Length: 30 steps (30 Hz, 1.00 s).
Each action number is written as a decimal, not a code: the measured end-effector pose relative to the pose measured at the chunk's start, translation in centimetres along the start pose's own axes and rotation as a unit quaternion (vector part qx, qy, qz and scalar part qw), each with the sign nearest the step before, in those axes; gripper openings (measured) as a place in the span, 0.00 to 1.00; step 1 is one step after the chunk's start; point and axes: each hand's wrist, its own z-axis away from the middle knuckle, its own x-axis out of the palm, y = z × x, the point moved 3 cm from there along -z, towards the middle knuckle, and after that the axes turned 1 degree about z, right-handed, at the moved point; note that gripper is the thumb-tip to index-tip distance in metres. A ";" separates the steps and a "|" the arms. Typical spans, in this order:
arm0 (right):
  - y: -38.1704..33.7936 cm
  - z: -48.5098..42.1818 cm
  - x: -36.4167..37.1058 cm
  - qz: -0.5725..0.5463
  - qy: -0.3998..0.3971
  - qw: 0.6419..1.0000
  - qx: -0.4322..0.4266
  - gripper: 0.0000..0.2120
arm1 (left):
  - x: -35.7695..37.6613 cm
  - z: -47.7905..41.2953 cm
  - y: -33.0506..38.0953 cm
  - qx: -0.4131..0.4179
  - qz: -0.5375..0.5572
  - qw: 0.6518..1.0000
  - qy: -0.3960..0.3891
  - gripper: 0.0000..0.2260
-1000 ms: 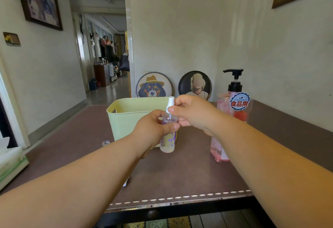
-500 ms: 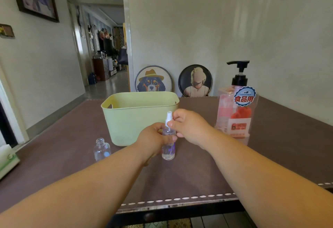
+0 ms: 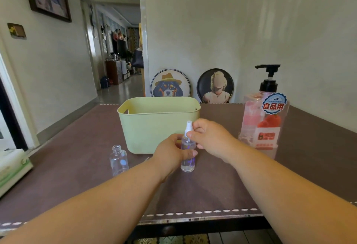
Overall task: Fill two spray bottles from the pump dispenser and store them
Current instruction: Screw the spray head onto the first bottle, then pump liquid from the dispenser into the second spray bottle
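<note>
A small clear spray bottle (image 3: 187, 163) with a purple label stands upright on the brown table, just in front of the green basket (image 3: 154, 126). My left hand (image 3: 171, 154) grips its body. My right hand (image 3: 209, 137) pinches the white spray top (image 3: 188, 126) at the neck. A second clear bottle (image 3: 118, 159) with a blue dot stands uncapped to the left. The tall pink pump dispenser (image 3: 265, 120) with a black pump stands at the right.
Two round picture plates (image 3: 170, 83) lean on the wall behind the basket. A tissue box (image 3: 11, 168) sits at the table's left edge. The table's front edge (image 3: 193, 215) is close to me. An open hallway runs back on the left.
The view has tilted and the bottle now rests lower on the table, nearer the basket front. The uncapped second bottle has come into sight. Both hands keep their hold on the bottle.
</note>
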 end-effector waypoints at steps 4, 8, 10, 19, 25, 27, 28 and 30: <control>-1.3 0.5 -1.1 -0.010 0.031 0.999 -0.018 0.18 | -2.1 2.1 2.3 0.102 -0.165 0.979 0.066 0.35; -3.7 1.0 -2.3 -0.050 0.090 0.993 -0.059 0.15 | -6.5 5.1 3.7 0.246 -0.249 0.920 0.176 0.32; -4.8 1.1 -2.5 -0.061 0.116 0.989 -0.072 0.11 | -9.1 5.5 2.7 0.225 -0.286 0.906 0.215 0.34; -7.2 1.8 -0.8 -0.043 0.120 0.986 -0.107 0.06 | -14.2 4.9 -3.9 -0.042 -0.173 0.962 0.207 0.45; -7.5 1.9 -0.2 -0.040 0.124 0.986 -0.102 0.07 | -13.7 4.6 -4.6 -0.069 -0.216 0.955 0.190 0.24; -7.7 1.9 -0.3 -0.032 0.122 0.987 -0.101 0.08 | -13.6 5.1 -3.4 -0.046 -0.229 0.949 0.214 0.20; -7.8 1.9 -0.3 -0.031 0.120 0.987 -0.100 0.08 | -13.6 5.5 -2.5 -0.024 -0.226 0.946 0.231 0.19; -7.9 1.9 -0.8 -0.033 0.120 0.987 -0.098 0.08 | -13.3 6.1 0.2 0.032 -0.215 0.942 0.254 0.17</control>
